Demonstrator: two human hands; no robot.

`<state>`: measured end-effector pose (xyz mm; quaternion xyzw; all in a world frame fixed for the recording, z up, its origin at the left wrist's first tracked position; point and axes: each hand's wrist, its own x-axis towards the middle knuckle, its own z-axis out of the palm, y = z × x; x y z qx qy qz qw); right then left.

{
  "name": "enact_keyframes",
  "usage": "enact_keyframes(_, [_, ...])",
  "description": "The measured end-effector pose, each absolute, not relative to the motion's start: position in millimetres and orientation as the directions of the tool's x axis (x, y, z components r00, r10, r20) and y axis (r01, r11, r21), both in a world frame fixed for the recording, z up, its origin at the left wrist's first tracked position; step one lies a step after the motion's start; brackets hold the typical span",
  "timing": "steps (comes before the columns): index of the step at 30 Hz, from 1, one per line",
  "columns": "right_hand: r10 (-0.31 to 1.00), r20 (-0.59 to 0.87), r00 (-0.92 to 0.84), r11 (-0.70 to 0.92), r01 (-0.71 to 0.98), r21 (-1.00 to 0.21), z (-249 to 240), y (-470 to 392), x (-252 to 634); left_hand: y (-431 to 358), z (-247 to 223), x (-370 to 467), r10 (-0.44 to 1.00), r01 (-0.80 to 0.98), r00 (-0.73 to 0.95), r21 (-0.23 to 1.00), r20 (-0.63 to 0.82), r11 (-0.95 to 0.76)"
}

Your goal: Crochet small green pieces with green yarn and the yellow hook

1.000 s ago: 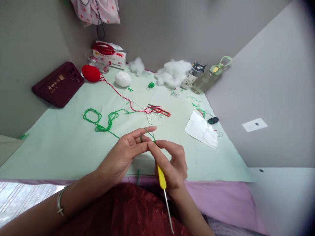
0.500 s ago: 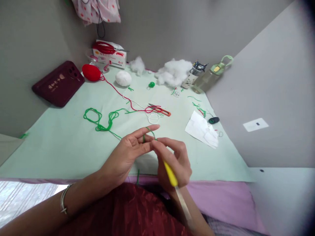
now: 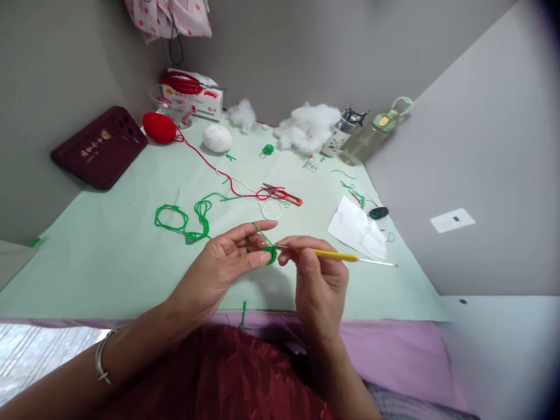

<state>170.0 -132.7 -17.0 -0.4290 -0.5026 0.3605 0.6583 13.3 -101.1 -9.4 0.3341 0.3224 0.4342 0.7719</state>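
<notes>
Between thumb and fingers my left hand (image 3: 227, 256) pinches a small green crochet piece (image 3: 271, 254). Green yarn (image 3: 262, 234) runs taut over the raised forefinger of that hand. My right hand (image 3: 321, 271) is closed round the yellow handle of a crochet hook (image 3: 336, 255). The hook's thin tip points left and lies at the top of the green piece, close to the yarn; whether a loop sits on it I cannot tell. Loose green yarn coils (image 3: 199, 219) lie on the table beyond my left hand.
Orange-handled snips (image 3: 289, 196) lie amid red and white yarn. Behind are a red yarn ball (image 3: 160, 128), a white ball (image 3: 217, 139), stuffing (image 3: 308, 127), a pen cup (image 3: 338, 140) and a bottle (image 3: 370, 137). A maroon phone (image 3: 100, 149) leans at left; white paper (image 3: 356, 227) lies right.
My right hand has turned the hook from pointing steeply down toward me to nearly level. The green piece now shows at my left fingertips. The green coils have shifted slightly.
</notes>
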Motion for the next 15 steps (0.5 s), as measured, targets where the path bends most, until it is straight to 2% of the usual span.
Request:
enact_keyframes(4, [0.917, 0.337, 0.214, 0.372, -0.151, -0.916, -19.0, -130.2, 175.1, -101.4, -5.1, 11.4, 0.886, -0.435, 0.415, 0.809, -0.209, 0.394])
enact_keyframes(7, [0.909, 0.372, 0.188, 0.394, -0.095, -0.914, -15.8, -132.2, 176.6, -101.3, -5.1, 9.9, 0.884, -0.419, 0.416, 0.819, -0.211, 0.393])
enact_keyframes(9, [0.884, 0.429, 0.186, 0.428, 0.044, -0.903, -13.1, -136.0, 176.5, -101.4, -6.4, 9.4, 0.889, -0.410, 0.409, 0.829, -0.206, 0.381])
enact_keyframes(11, [0.825, 0.544, 0.153, 0.507, 0.226, -0.832, -12.4, -140.4, 176.0, -102.0, -7.7, 9.7, 0.902, -0.401, 0.388, 0.847, -0.189, 0.350])
enact_keyframes(15, [0.662, 0.748, -0.051, 0.641, 0.556, -0.529, -21.7, -146.0, 173.6, -103.9, -9.0, 12.6, 0.924, -0.404, 0.346, 0.863, -0.163, 0.303])
